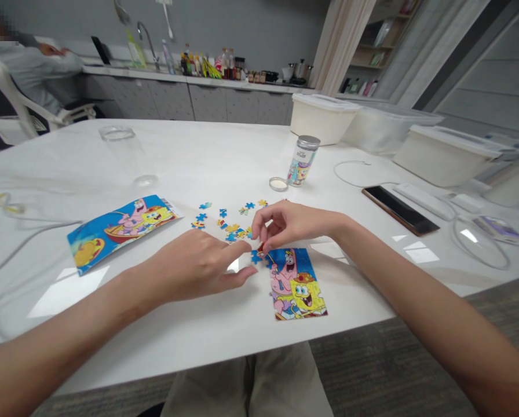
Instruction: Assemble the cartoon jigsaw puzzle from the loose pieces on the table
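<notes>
A partly joined cartoon jigsaw puzzle (300, 289) lies near the table's front edge, showing a pink starfish and a yellow sponge figure. Above its upper left corner, my right hand (285, 227) pinches a small puzzle piece (260, 249) with some red on it. My left hand (207, 260) is beside the puzzle's left side, thumb and forefinger apart, holding nothing. Between the hands, a blue piece (255, 256) sits at the puzzle's edge. Loose pieces (231, 236) are scattered beyond my hands. To the left lies a slightly curled reference picture (123, 229) with the same figures.
A cartoon-printed tin (303, 161) stands behind the pieces, its round lid (278, 184) beside it. A clear jar (129, 156) stands back left. A phone (398, 209), cables and lidded storage boxes (324, 119) occupy the right. A person (37, 69) sits at far left.
</notes>
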A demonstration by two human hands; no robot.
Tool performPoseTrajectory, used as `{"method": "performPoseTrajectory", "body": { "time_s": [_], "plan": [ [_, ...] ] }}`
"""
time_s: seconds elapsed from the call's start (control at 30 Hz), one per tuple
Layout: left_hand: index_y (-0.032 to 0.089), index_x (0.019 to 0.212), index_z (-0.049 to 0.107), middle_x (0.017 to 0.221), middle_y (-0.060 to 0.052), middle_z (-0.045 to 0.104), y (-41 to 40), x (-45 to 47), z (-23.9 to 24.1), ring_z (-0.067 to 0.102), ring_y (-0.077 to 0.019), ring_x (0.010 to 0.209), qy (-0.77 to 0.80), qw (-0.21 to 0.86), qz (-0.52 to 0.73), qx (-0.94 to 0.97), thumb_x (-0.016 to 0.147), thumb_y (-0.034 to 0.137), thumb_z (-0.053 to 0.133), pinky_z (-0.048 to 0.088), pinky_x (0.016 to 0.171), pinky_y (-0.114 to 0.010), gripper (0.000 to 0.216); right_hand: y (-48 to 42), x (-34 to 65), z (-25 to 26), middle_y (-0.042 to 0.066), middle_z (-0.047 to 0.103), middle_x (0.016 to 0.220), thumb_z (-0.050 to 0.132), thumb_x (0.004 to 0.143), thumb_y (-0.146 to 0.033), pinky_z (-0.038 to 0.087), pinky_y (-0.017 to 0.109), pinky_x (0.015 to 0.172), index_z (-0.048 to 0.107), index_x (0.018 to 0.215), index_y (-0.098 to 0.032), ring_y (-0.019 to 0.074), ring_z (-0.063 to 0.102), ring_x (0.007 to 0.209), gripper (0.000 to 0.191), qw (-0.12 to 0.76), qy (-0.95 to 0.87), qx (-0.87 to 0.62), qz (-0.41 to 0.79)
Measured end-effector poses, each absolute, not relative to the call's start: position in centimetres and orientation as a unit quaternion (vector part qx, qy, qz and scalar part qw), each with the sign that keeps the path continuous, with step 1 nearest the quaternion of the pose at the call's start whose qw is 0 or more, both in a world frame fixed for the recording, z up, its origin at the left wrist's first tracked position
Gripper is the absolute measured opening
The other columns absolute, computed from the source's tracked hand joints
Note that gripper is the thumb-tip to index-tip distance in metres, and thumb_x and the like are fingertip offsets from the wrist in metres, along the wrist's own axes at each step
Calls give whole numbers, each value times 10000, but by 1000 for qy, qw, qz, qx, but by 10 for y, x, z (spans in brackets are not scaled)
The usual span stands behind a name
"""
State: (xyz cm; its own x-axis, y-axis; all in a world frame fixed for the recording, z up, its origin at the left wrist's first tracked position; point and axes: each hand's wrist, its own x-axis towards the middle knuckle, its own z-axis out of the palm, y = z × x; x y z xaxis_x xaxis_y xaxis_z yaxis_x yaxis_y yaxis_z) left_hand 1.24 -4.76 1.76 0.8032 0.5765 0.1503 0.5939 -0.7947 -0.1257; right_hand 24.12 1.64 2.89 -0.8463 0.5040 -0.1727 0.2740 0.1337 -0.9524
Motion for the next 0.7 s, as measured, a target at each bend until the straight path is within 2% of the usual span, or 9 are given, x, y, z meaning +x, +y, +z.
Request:
{"method": "performPoseTrajectory", "body": {
  "time_s": [0.1,0.23,0.47,0.57,0.7],
  "plan": [
    [205,995,642,502,17,581,-46,13,13,544,-138,441,-311,84,-83,-943,994,379,363,243,448,-267,328,18,238,24,-13,691,757,756,731,-163,529,238,689,634,930,-162,105,676,716,233,130,-741,-262,604],
    [188,902,647,442,41,507,-45,12,6,487,-118,394,-314,77,-155,-934,987,304,333,223,436,-254,346,17,234,20,3,699,792,741,746,-159,541,246,708,637,922,-157,116,687,757,204,128,-734,-254,617],
    [197,838,628,403,105,351,-48,20,13,321,-74,344,-351,-34,-230,-907,940,302,398,240,423,-208,273,17,238,27,9,709,808,750,741,-179,543,257,720,652,881,-149,117,687,763,173,140,-718,-248,635],
    [192,810,602,399,117,300,-48,22,16,295,-65,345,-382,-75,-233,-891,924,296,413,251,433,-196,245,26,249,31,12,710,807,755,732,-188,531,259,706,649,840,-152,121,680,758,155,205,-724,-278,597],
    [187,820,612,437,72,422,-44,19,13,395,-91,392,-401,20,-153,-903,916,285,394,245,465,-231,258,49,269,29,37,720,812,741,729,-204,495,257,657,620,811,-164,148,672,792,151,332,-710,-408,468]
  ]
}}
